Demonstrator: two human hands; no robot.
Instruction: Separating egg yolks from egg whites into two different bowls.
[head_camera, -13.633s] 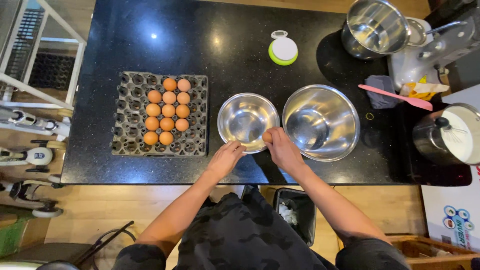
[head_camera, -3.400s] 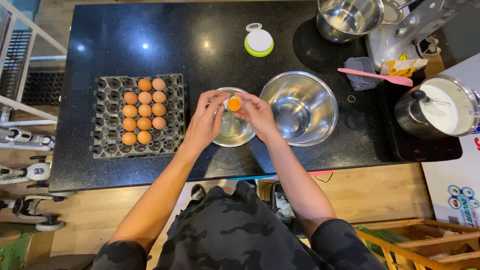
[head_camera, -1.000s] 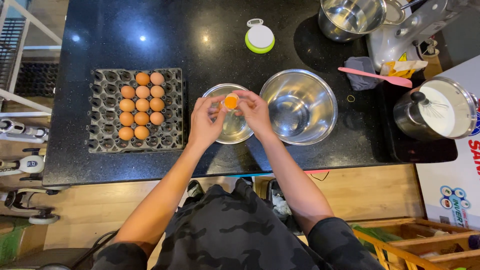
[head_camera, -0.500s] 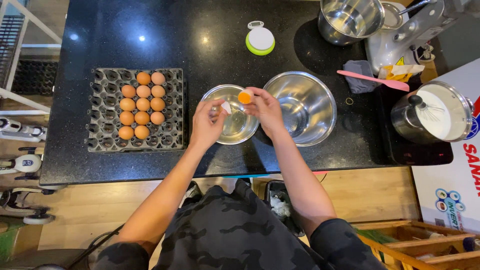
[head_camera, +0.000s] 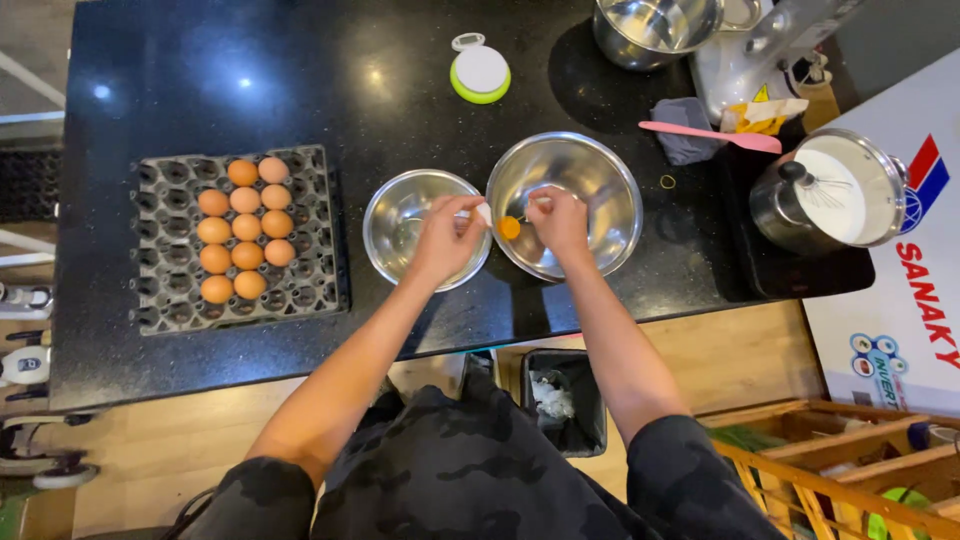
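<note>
Left hand (head_camera: 445, 240) pinching a piece of eggshell over the small steel bowl (head_camera: 400, 215); right hand (head_camera: 558, 222) closed on the other shell piece above the larger steel bowl (head_camera: 600, 180). Orange yolk (head_camera: 509, 227) between both hands, at the larger bowl's near rim. Brown eggs (head_camera: 243, 228) in a grey tray (head_camera: 310, 280), well left on the black counter (head_camera: 250, 80).

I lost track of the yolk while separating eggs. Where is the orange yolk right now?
In the head view, the orange egg yolk sits between the two hands, over the near left rim of the larger steel mixing bowl.
</note>
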